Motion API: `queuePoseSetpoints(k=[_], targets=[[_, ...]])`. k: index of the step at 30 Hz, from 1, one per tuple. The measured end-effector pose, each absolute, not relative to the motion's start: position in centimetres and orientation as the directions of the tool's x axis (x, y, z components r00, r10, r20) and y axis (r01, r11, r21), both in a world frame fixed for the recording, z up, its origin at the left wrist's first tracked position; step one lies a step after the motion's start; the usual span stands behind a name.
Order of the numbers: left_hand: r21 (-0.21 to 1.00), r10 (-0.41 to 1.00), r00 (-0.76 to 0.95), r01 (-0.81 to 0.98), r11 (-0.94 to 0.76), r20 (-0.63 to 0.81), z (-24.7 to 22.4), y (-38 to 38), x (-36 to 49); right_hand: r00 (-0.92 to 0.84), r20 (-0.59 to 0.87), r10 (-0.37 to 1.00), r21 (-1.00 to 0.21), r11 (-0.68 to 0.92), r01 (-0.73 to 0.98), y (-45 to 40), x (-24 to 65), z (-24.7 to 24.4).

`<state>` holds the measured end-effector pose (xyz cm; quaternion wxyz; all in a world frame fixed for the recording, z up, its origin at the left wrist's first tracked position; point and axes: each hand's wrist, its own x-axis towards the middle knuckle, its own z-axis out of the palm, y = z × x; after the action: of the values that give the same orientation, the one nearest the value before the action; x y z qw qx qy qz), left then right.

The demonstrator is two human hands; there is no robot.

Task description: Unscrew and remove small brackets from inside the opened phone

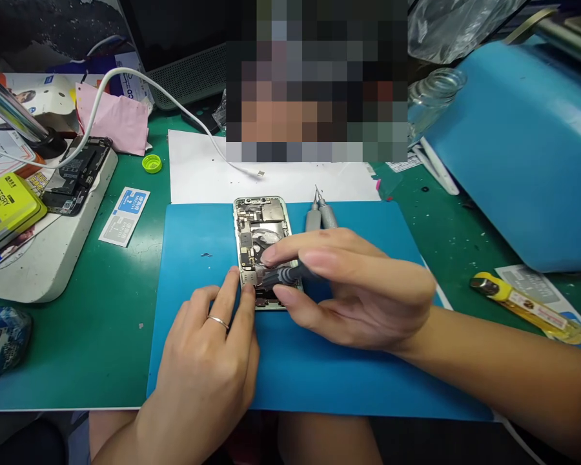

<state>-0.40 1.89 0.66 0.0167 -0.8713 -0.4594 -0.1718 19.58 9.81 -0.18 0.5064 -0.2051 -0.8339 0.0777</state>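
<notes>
A smartphone with its screen off (pixel 246 239) lies on the blue mat (pixel 198 223), its circuit board and inner parts bared. My left hand (pixel 213 342), a ring on one finger, rests its outstretched fingertips on the phone's lower left corner; its thumb is hidden. Between the thumb and fingers of my right hand (pixel 368 290) is a dark grey screwdriver (pixel 283 276), slanted over the lower part of the phone. Its tip points left and is hard to make out. Beyond my right hand lie two grey screwdrivers (pixel 319 216), tips pointing away.
Tiny dark screws or bits (pixel 206 254) lie left of the phone. A white cable (pixel 174 97) arches over white paper (pixel 193 168). Leftward are another opened phone (pixel 77 174) and a yellow battery box (pixel 10 206). A yellow cutter (pixel 527 307) lies right. Someone sits opposite, blurred out.
</notes>
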Motion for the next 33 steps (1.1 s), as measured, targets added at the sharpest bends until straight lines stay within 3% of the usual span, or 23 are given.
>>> queuePoseSetpoints(k=[17,29,33], targets=[[0.149,0.797,0.515,0.802,-0.578,0.316,0.53,1.72,-0.48,-0.430,0.794,0.430,-0.345,0.901,0.263,9.58,19.51,0.00],[0.212,0.810,0.507,0.792,-0.573,0.296,0.18,1.62,-0.53,-0.438,0.823,0.360,-0.248,0.923,0.294,9.36,19.16,-0.01],[0.177,0.801,0.514,0.796,-0.579,0.307,0.37,1.67,-0.46,-0.452,0.808,0.378,-0.254,0.916,0.311,9.52,19.33,0.04]])
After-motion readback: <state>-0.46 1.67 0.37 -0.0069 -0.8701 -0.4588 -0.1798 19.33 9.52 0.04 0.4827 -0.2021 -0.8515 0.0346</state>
